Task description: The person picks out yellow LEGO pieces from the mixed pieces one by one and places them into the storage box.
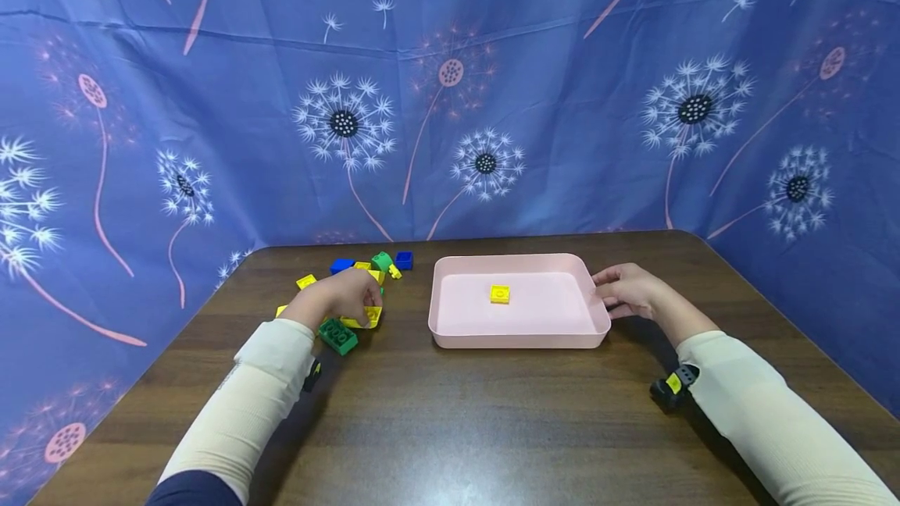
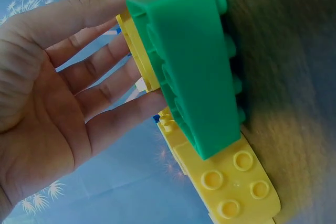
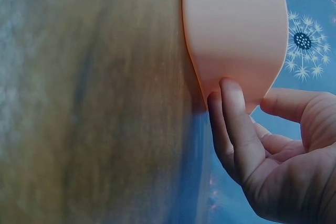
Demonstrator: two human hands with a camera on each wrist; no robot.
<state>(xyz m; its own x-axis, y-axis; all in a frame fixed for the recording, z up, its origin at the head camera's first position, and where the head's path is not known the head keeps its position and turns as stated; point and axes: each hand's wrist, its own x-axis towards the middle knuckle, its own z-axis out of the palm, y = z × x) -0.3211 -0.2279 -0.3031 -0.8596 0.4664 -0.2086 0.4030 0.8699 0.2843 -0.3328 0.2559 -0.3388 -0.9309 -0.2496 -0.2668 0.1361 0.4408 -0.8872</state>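
My left hand is over a pile of toy bricks at the left of the table. Between its thumb and fingers it pinches a yellow brick, partly hidden by a green brick closer to the wrist camera. That green brick lies just in front of the hand in the head view. At the table's right, my right hand holds the right end of a shallow pink tray, thumb at the rim and fingers against the outer wall. One yellow brick sits inside the tray.
Behind the left hand lie a blue brick, a rounded green piece and several yellow bricks. A longer yellow piece with round studs shows below the green brick. A blue dandelion-print cloth hangs behind the wooden table.
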